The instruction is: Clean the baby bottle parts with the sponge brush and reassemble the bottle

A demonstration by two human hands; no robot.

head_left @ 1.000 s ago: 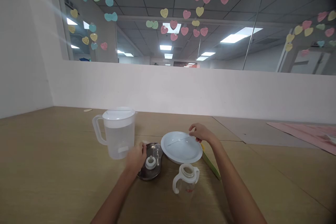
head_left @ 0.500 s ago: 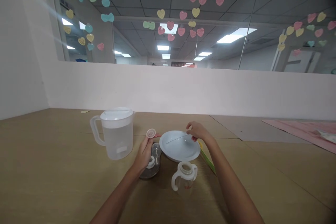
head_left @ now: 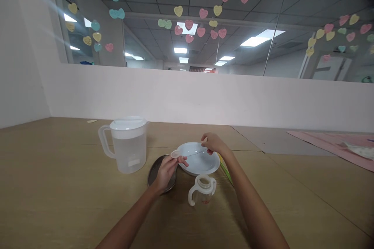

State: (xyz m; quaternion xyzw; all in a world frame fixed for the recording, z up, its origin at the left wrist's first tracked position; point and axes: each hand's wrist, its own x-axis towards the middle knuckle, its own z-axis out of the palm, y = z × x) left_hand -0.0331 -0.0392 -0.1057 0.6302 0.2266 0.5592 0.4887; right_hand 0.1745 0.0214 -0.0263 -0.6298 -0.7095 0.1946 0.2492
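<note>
The left hand [head_left: 168, 169] pinches a small round translucent disc [head_left: 175, 154] in its fingers, just left of the white plate [head_left: 201, 165]. The right hand [head_left: 213, 144], fingers closed on a thin straw [head_left: 195, 153], hovers over the plate's far rim. The straw's long axis runs leftward, its tip nearly touching the disc.

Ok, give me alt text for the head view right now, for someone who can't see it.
Over a wooden table, the left hand pinches a small pale round part beside a white plate, where the right hand holds a thin rod. A lidded water pitcher, a metal tray and an open two-handled baby bottle stand close by.
</note>
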